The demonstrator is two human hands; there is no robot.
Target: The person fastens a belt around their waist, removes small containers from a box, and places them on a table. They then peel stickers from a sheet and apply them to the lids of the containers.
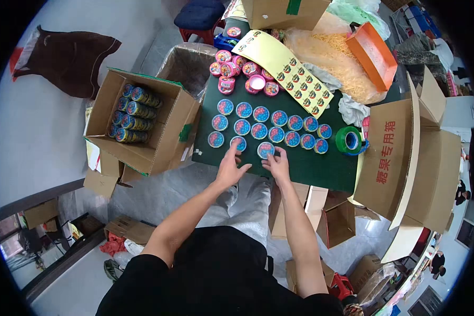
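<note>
Round flat tubs [279, 118] with blue-and-red lids stand in rows on a dark green table [321, 171]. My left hand [229, 166] reaches the front row, its fingers stretched and thumb spread. Its fingertips touch the lid of one tub [238, 143]. To the right, my right hand [277, 164] has its fingers bent at the near right edge of another tub [265, 149], which sits at the front of the rows. That tub's underside is hidden, so I cannot see whether it rests on the table.
Left of the table, an open carton [166, 134] holds several stacked tubs. Pink tubs [226, 85] are piled behind the rows, beside a sticker sheet [289, 73]. Green tape [348, 140] lies at the right, near a large open carton [387, 158]. An orange box [373, 57] stands at the back.
</note>
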